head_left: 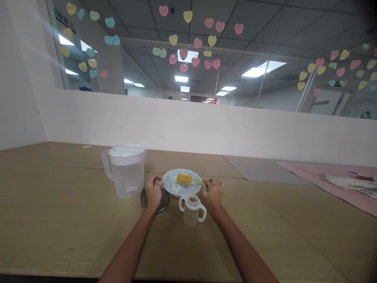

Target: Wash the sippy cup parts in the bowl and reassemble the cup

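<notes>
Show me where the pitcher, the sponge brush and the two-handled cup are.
Pitcher [129,177], head view: front of its body.
Sponge brush [184,179], head view: yellow sponge head.
Cup [191,215], head view: clear body below the rim.

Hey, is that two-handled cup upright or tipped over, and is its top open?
Upright and open: the two-handled cup stands on the table, its round mouth facing up with nothing covering it.

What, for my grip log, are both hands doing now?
Left hand: closed, holding a small translucent piece.
Right hand: closed, holding the yellow sponge brush by its green handle.
</notes>
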Motion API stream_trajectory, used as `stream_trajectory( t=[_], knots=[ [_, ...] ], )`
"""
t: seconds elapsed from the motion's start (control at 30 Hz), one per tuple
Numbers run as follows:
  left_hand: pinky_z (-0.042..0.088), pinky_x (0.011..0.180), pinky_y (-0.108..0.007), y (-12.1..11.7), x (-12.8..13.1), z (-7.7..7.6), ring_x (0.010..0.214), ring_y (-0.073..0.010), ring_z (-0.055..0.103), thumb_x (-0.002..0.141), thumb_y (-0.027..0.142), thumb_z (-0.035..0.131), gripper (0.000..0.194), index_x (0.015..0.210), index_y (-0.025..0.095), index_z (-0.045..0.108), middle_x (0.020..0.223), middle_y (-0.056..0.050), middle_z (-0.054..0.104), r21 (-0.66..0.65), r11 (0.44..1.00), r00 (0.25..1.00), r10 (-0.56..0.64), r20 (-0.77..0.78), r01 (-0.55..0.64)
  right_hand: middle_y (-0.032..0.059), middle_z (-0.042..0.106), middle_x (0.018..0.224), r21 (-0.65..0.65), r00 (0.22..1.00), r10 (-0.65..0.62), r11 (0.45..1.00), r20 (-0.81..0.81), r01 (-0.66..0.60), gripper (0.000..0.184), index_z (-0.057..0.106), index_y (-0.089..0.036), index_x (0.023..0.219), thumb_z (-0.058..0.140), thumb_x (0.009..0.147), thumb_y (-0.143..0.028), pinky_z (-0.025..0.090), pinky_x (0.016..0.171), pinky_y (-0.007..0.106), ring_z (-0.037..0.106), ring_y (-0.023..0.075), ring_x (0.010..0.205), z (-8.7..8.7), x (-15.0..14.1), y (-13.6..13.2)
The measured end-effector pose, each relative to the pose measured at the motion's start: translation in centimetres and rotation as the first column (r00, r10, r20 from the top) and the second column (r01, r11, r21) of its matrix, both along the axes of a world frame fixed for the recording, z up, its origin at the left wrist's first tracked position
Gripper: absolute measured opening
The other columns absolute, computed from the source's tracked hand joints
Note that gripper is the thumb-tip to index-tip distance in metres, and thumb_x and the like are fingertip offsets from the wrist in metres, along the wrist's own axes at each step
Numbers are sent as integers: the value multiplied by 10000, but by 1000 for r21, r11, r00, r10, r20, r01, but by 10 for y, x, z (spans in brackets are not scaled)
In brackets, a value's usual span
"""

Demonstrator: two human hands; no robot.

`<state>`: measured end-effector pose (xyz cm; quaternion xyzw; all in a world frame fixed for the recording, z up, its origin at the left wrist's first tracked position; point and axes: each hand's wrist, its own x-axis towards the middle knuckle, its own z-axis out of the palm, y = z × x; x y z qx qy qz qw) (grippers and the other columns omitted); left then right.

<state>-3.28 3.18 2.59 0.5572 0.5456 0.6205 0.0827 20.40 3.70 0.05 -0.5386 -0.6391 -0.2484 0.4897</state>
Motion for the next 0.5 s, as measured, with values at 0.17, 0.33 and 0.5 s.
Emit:
stream_trajectory(
  t=[0.17,0.33,0.5],
  knots=[
    [422,716,-280,-3,-9,-1,841,-211,608,834,199,322,305,822,169,626,872,-91,667,-329,920,860,18,-510,-214,20,549,686,-19,1000,-14,1000,4,14,220,698,-186,736,490,702,-125,248,694,284,452,146,692,-2,3,2],
    [419,736,-260,-1,-11,-2,849,-194,614,810,159,393,247,787,182,638,860,-84,674,-411,891,819,-84,-567,-193,22,546,685,-27,1000,-20,999,7,20,216,699,-185,728,491,707,-130,246,688,282,447,146,692,-3,3,3],
    [427,686,-235,4,-16,-7,802,-171,620,769,103,425,225,738,180,634,828,-69,675,-467,871,785,-179,-593,-154,29,571,692,-21,998,-50,998,35,51,221,702,-190,748,494,699,-132,237,691,289,448,154,702,-4,2,5]
  ],
)
